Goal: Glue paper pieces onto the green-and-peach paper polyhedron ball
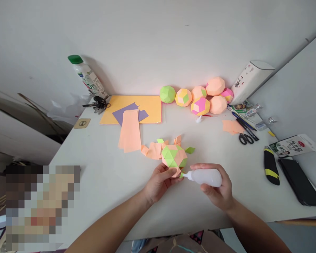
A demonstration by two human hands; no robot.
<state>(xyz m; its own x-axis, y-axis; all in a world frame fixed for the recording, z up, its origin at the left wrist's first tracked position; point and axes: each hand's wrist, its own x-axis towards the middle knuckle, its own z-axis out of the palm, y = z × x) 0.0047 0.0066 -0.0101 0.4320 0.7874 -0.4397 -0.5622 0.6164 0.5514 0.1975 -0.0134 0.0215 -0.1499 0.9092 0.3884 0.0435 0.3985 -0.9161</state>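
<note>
A folded paper ball [174, 155] in green and peach sits in front of me, with my left hand [162, 179] closed on its lower edge. My right hand [221, 189] grips a white squeeze glue bottle [206, 177], lying nearly level. The bottle's nozzle points left and meets a small green paper piece [182, 174] by my left fingertips; whether glue is coming out is too small to tell. Curled peach paper [152, 151] lies against the ball's left side. Another green paper piece [190, 150] is at its right.
Several finished paper balls [200, 106] line the wall at the back. Peach paper strips [131, 131] rest on purple and yellow sheets [150, 105]. At right are scissors [245, 139], pens [246, 128], a black-yellow cutter [271, 166] and a black phone-like slab [301, 182]. Bottle [91, 79] and keys [98, 104] stand back left.
</note>
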